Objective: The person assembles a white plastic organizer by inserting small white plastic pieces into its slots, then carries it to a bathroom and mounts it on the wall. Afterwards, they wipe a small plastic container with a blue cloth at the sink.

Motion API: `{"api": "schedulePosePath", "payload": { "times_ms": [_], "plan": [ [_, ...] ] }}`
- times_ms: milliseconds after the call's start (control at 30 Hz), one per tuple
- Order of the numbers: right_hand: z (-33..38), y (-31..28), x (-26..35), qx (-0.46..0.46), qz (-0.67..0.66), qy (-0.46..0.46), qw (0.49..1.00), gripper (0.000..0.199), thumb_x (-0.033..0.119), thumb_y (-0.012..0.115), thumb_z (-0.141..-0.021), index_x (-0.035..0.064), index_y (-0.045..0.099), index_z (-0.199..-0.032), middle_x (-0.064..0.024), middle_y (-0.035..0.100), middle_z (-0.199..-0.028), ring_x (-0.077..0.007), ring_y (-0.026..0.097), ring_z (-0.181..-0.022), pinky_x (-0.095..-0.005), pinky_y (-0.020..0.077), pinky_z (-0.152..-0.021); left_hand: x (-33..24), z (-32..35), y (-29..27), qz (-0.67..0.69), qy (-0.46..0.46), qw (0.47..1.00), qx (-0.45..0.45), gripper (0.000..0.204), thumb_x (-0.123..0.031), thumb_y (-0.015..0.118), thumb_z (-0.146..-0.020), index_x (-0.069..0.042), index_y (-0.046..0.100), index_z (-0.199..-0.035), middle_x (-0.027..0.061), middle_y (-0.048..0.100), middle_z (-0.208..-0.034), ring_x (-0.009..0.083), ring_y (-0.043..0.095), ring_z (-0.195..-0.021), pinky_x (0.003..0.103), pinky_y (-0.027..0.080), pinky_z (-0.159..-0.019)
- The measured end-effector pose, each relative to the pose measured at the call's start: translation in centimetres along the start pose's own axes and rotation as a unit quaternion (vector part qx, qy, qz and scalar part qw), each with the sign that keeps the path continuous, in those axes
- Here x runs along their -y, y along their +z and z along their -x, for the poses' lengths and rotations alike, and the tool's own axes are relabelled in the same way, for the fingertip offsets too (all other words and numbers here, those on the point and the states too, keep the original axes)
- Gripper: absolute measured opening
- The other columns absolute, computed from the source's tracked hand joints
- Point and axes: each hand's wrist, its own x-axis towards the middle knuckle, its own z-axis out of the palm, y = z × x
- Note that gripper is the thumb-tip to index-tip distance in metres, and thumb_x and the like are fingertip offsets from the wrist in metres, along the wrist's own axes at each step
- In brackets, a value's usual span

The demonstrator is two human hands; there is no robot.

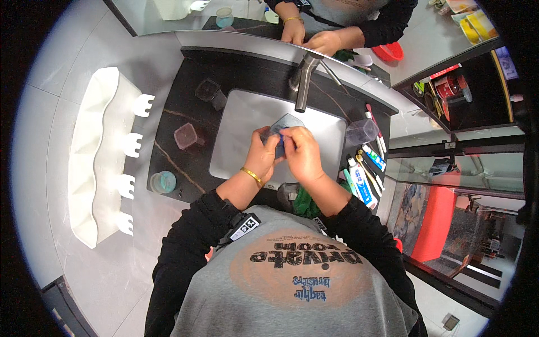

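Over the white sink (230,140), my left hand (260,153) is closed round a clear, angular plastic cup (288,120). A gold bangle circles that wrist. Against the cup's near side, my right hand (304,153) has its fingers bent and pinched together. Something blue shows between the fingertips of both hands, too small and covered to name. The metal faucet (306,81) stands just beyond the cup, its spout pointing toward it. The lower part of the cup is hidden by my fingers.
Left on the black counter (185,106) are a dark clear cup (209,91), a pinkish cup (185,136) and a round tub (163,182). To the right lie another clear cup (362,132), toothbrushes and toothpaste tubes (362,182). Green mesh (306,202) sits near my body.
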Motion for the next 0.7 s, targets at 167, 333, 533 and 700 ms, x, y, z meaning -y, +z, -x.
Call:
{"api": "schedulePosePath", "payload": {
  "times_ms": [167,333,533,700],
  "plan": [
    [-0.9,1.0,0.3,-0.104,-0.04,0.135,0.985,0.011,-0.004,0.055,-0.079,0.0007,0.061,-0.087,-0.0161,0.06,-0.085,-0.0341,0.06,-0.078,-0.0355,0.0491,-0.07,-1.4,0.3,-2.4,-0.056,0.05,0.997,0.03,0.051,-0.01,0.061,-0.083,-0.008,0.032,-0.125,0.0102,0.043,-0.118,0.0195,0.052,-0.1,0.038,0.053,-0.076],
    [-0.1,-0.2,-0.9,0.071,0.003,-0.048,0.996,0.015,-0.004,0.056,-0.074,0.0017,0.06,-0.088,-0.0159,0.057,-0.085,-0.0362,0.056,-0.083,-0.0407,0.0469,-0.072,-0.9,0.0,-3.1,-0.122,0.09,0.988,0.039,0.049,-0.008,0.063,-0.08,-0.006,0.039,-0.122,0.0102,0.042,-0.118,0.0198,0.051,-0.101,0.034,0.054,-0.075],
    [0.0,0.9,-0.2,-0.116,-0.029,0.132,0.984,0.014,-0.006,0.054,-0.08,-0.001,0.061,-0.09,-0.0142,0.059,-0.084,-0.0271,0.061,-0.075,-0.0318,0.0478,-0.068,0.0,-0.5,-3.3,-0.419,0.302,0.856,0.01,0.047,-0.01,0.066,-0.075,-0.004,0.048,-0.118,0.0131,0.045,-0.114,0.0244,0.046,-0.107,0.036,0.04,-0.093],
    [-0.1,1.1,-0.2,0.072,-0.006,0.025,0.997,0.015,-0.005,0.055,-0.078,0.0009,0.061,-0.091,-0.0156,0.058,-0.084,-0.0312,0.059,-0.079,-0.0346,0.0476,-0.07,-1.1,-0.4,-5.4,-0.413,0.324,0.849,0.063,0.049,-0.011,0.067,-0.072,-0.003,0.048,-0.117,0.0141,0.045,-0.113,0.0267,0.044,-0.11,0.034,0.035,-0.097]
  ]
}}
